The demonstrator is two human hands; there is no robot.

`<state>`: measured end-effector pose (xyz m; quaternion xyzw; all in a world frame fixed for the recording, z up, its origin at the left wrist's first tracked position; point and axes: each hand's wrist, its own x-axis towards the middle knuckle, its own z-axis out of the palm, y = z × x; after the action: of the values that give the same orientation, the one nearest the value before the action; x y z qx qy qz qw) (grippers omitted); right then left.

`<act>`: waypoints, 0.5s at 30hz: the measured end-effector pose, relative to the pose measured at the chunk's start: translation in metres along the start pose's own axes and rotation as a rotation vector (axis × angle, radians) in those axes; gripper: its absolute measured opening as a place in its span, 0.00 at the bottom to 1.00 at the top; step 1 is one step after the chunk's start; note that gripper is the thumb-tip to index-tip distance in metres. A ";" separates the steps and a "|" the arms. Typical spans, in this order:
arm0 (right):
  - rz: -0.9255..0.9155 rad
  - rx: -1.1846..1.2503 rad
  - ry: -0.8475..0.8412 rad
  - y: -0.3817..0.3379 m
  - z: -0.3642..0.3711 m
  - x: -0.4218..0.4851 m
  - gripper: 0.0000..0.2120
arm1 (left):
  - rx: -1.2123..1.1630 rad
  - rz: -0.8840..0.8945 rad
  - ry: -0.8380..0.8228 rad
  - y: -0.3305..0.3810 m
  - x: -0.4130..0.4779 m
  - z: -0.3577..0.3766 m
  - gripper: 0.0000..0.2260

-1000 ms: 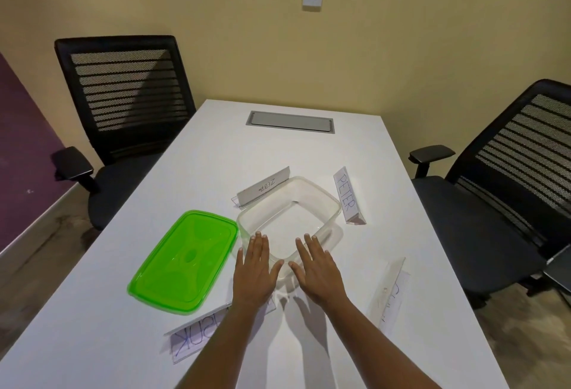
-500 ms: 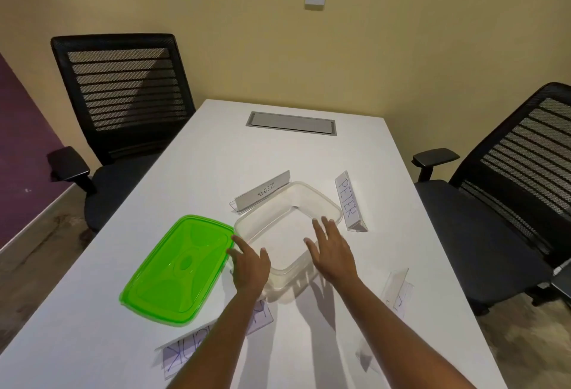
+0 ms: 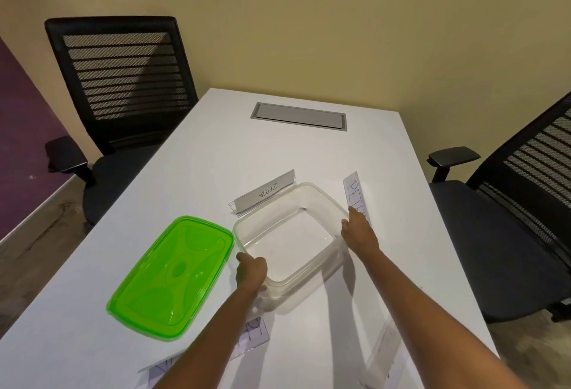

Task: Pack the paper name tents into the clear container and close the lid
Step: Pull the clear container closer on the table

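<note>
hands have parted: left hand [image 3: 251,271] now grips the empty clear container [image 3: 321,203] at 7 o'clock; right hand [image 3: 358,231], loosely open, reaches the "peter" tent [image 3: 354,191] at 3 o'clock, so packing begins.

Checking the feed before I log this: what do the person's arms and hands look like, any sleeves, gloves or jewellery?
Both forearms are bare up to the bottom edge of the picture, with no sleeves showing. The left hand and right hand have no gloves, and I see no rings, watch or wristbands. Nothing is strapped or wired to either arm.
</note>
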<state>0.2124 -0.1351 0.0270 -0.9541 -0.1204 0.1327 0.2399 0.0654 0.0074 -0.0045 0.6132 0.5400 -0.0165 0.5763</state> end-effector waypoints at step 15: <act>0.187 0.415 0.051 0.030 -0.010 -0.021 0.19 | 0.209 0.198 0.063 0.027 0.030 -0.020 0.17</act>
<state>0.2008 -0.1711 0.0255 -0.8944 0.0047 0.1522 0.4205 0.0845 0.0484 0.0018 0.7204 0.4901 0.0036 0.4907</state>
